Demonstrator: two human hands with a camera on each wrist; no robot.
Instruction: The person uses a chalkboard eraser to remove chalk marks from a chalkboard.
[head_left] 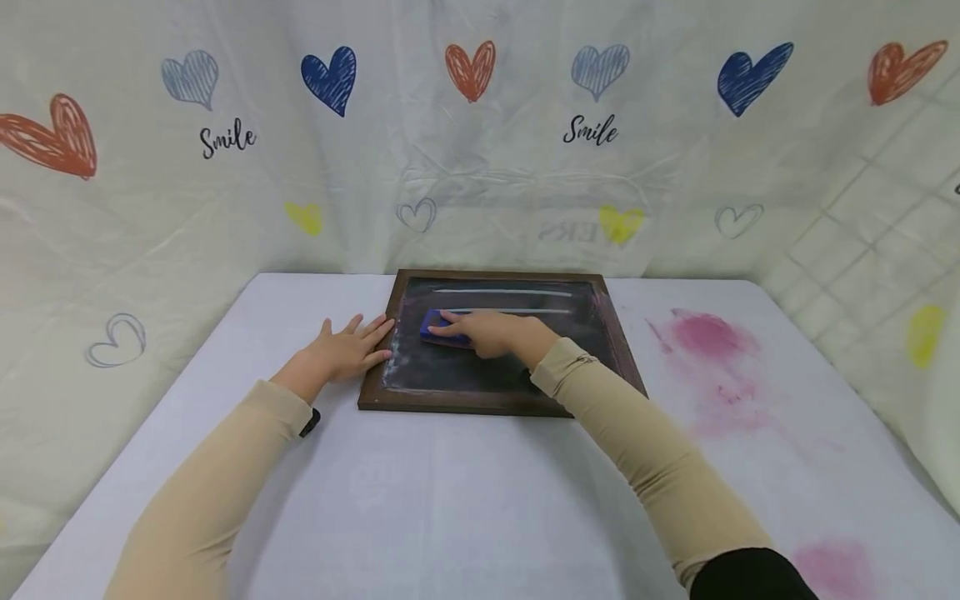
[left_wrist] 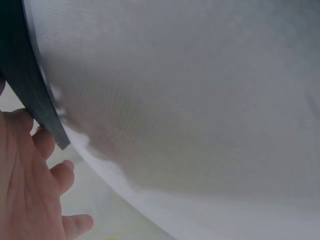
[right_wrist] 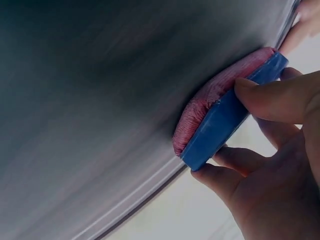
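A blackboard (head_left: 480,372) in a dark wooden frame (head_left: 465,402) lies on the white-covered table. My right hand (head_left: 498,333) grips a blue chalkboard eraser (head_left: 435,323) on its left half. In the right wrist view, thumb and fingers pinch the blue back of the eraser (right_wrist: 215,131), and its pink fabric pad (right_wrist: 197,112) meets the dark surface. My left hand (head_left: 341,354) rests with spread fingers against the left side of the frame. The left wrist view has that hand (left_wrist: 30,175) touching the frame's edge (left_wrist: 35,85).
Pink powder smudges (head_left: 712,337) mark the tablecloth right of the board, with another pink patch (head_left: 832,567) near the front right. Behind the table hangs a pale curtain (head_left: 480,150) printed with hearts and "Smile". Pale streaks show on the board's far part.
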